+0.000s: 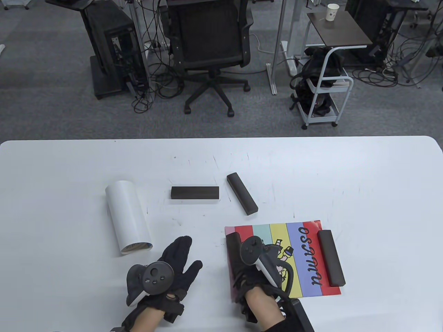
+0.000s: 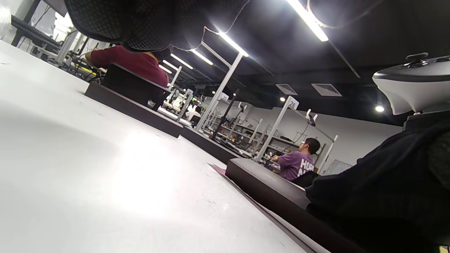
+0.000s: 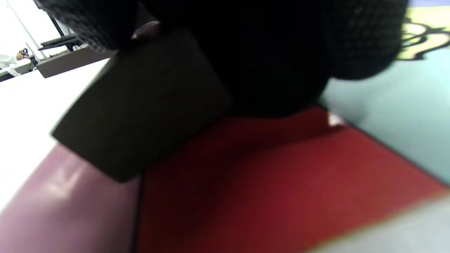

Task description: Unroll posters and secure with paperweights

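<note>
A striped poster (image 1: pixel 294 242) lies unrolled at the front right of the white table (image 1: pixel 311 173). One dark paperweight (image 1: pixel 331 257) lies on its right edge. My right hand (image 1: pixel 242 268) grips a second dark paperweight (image 1: pixel 233 242) on the poster's left edge. The right wrist view shows this block (image 3: pixel 140 116) under my gloved fingers (image 3: pixel 362 42) on the red stripe (image 3: pixel 263 182). My left hand (image 1: pixel 189 254) rests flat on the table with its fingers spread, holding nothing. A rolled white poster (image 1: pixel 128 216) lies to its upper left.
Two spare dark paperweights (image 1: pixel 195 193) (image 1: pixel 242 198) lie mid-table behind the poster. They also show in the left wrist view (image 2: pixel 133 105) (image 2: pixel 211 144). An office chair (image 1: pixel 211 52) and a cart (image 1: pixel 323 90) stand beyond the far edge.
</note>
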Available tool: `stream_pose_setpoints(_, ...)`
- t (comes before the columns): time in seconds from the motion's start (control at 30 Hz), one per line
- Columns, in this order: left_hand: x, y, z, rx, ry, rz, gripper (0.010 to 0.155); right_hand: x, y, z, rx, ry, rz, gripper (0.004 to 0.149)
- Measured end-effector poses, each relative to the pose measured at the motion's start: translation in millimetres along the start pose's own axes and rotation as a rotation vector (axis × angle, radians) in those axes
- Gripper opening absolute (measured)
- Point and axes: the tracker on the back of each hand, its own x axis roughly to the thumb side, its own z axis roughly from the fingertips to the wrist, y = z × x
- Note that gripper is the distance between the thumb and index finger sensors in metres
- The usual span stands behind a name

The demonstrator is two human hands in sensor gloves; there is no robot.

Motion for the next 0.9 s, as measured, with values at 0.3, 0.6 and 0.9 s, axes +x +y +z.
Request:
stream_pose_setpoints(0.3, -4.4, 3.2, 1.0, 0.008, 0.013, 0.055, 0.075, 5.3, -42.3, 12.5, -0.023, -0.166, -0.158, 0.068)
stream_pose_setpoints(0.6, -10.2, 9.5, 2.6, 0.029, 0.033, 0.111, 0.078, -6.1, -81.5, 33.3, -0.146, -0.499, -0.472, 0.075)
stream_pose_setpoints(0.9, -17.2, 12.1, 4.3, 0.036, 0.066, 0.177, 0.081, -37.2, -54.8, 15.1, -0.149, -0.547, -0.574, 0.077)
